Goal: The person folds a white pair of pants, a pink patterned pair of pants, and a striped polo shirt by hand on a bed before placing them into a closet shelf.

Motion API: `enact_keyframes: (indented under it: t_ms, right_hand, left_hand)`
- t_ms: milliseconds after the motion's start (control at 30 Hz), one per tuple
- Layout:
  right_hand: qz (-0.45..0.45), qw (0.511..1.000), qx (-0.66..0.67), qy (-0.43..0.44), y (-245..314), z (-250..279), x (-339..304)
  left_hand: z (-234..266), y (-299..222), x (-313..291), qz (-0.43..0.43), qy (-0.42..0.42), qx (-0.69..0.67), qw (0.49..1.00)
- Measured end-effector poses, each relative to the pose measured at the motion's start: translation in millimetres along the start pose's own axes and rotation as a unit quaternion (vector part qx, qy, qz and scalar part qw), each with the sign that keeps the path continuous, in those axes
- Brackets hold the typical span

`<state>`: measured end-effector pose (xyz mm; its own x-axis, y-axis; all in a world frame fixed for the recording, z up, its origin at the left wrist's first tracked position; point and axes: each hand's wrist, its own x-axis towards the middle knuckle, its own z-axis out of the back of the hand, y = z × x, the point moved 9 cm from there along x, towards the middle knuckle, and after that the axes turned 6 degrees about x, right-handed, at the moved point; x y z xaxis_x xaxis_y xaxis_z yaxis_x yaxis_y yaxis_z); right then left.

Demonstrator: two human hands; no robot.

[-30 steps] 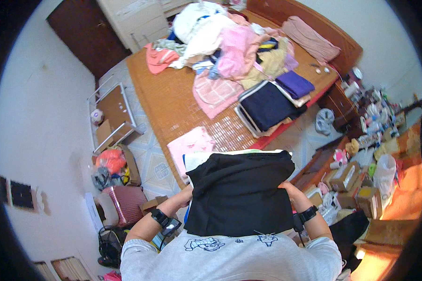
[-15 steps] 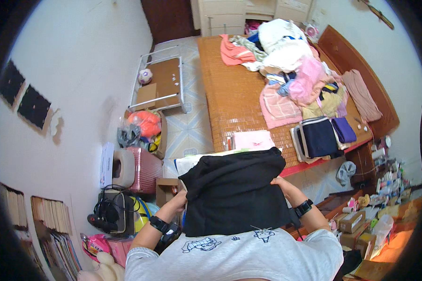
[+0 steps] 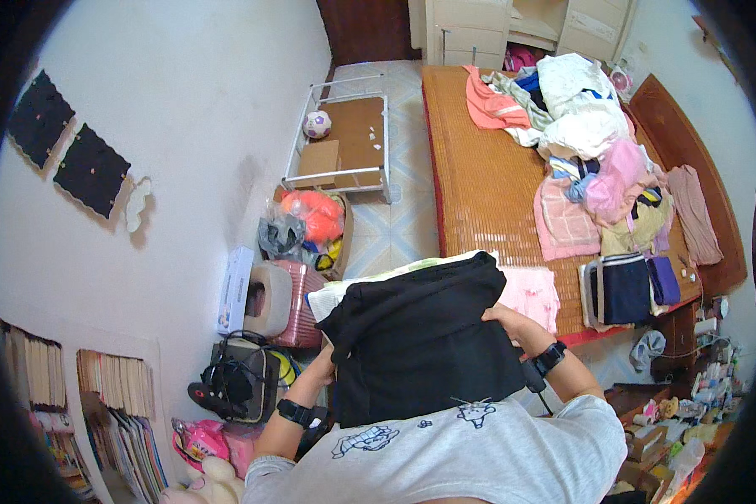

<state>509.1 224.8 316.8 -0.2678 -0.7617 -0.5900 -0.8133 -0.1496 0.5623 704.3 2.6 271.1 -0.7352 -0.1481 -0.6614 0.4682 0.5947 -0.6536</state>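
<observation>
Black garment [image 3: 424,340] held up against the chest, just off the bed's near edge. Right hand [image 3: 502,321] pinching the garment's right side in a closed grip. Left hand [image 3: 326,359] tucked behind the cloth: grip impossible to tell. Risk as judged: cloth slipping from the hidden left side and sagging onto the pink suitcase [image 3: 298,298] and clutter below. Bed [image 3: 479,181] bare along its near left part, beside the pink folded piece [image 3: 531,292]; far right corner heaped with a clothes pile [image 3: 592,126]. Narrow floor strip [image 3: 395,227] to the left.
</observation>
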Motion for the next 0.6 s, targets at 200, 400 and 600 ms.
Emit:
enact_keyframes:
  t_ms: [200,400,600]
  right_hand:
    - [0.016,0.999,-0.006,0.032,46.4,38.0,93.7]
    - [0.029,0.999,-0.021,0.027,158.7,35.4,140.8]
    - [0.064,0.998,-0.001,0.016,233.7,73.4,176.0]
  left_hand:
    - [14.8,-61.6,63.9,0.034,-0.026,0.054,0.998]
    - [13.7,-135.3,170.7,-0.046,0.058,0.024,0.997]
    - [-14.0,-204.4,238.9,0.014,0.051,0.053,0.997]
